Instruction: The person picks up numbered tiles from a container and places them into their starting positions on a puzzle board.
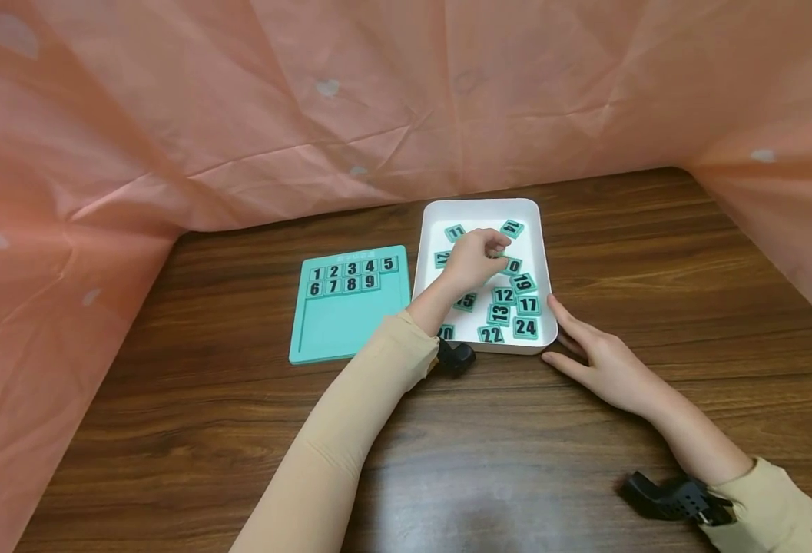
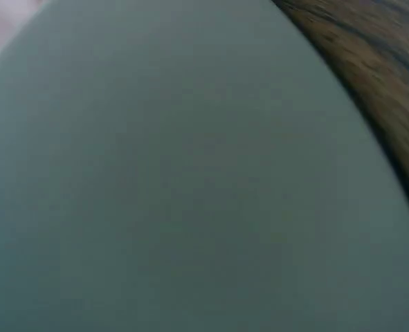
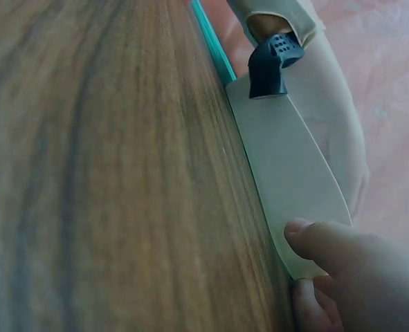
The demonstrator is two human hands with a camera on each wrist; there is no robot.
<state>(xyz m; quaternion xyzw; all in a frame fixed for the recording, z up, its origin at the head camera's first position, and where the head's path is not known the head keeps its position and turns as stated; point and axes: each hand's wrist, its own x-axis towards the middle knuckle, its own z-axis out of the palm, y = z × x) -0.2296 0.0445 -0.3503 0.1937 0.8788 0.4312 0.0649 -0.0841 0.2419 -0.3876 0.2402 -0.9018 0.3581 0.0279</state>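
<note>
A tile with visible 0 (image 1: 513, 266) is lying inside the white tray (image 1: 482, 206), near the thumb of the left hand (image 1: 473, 259), and this hand is covering part of it. The left hand is hanging over the tray with its fingers bent; I cannot tell whether they are pinching something. Around it, other tiles (image 1: 528, 306) are lying at different angles: the 14 (image 1: 512, 229) and the 11 (image 1: 455, 233) toward the far end, the 13 (image 1: 498, 314), the 22 (image 1: 491, 335) and the 24 (image 1: 525, 328) toward the near end. The right hand (image 1: 606, 365) is resting at the near right corner, its fingers rather straight and touching the outer wall. The two hands are lying apart from each other. Just left of the tray, a turquoise board (image 1: 343, 326) is carrying numbers 1 to 5 (image 1: 352, 268) in the upper row and 6 to 9 (image 1: 343, 285) below. All this is standing on a brown wooden table (image 1: 170, 430). Behind, a pink cloth (image 1: 378, 92) is hanging. A blurred pale surface (image 2: 197, 180) is filling most of the left wrist view.
</note>
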